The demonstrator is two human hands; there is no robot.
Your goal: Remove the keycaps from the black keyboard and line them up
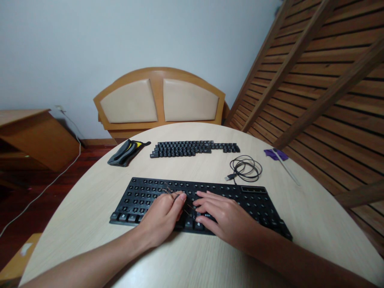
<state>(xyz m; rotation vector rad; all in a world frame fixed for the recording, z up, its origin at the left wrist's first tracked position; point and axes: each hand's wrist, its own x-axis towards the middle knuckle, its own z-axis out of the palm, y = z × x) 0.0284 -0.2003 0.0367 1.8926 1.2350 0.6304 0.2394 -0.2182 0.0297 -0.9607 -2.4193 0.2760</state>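
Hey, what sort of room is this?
Possibly a bedroom or other room at home: what looks like a padded headboard stands beyond the round table, and a slatted wooden panel rises at right.

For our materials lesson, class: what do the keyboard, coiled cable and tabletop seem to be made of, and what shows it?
Keyboard: probably hard plastic, mostly matte black, with straight, moulded-looking edges.
Cable: likely flexible plastic or rubber sheathing, smooth black, bending in loose loops.
Tabletop: wood or wood-look laminate, pale, faintly grained; the look leaves it open.
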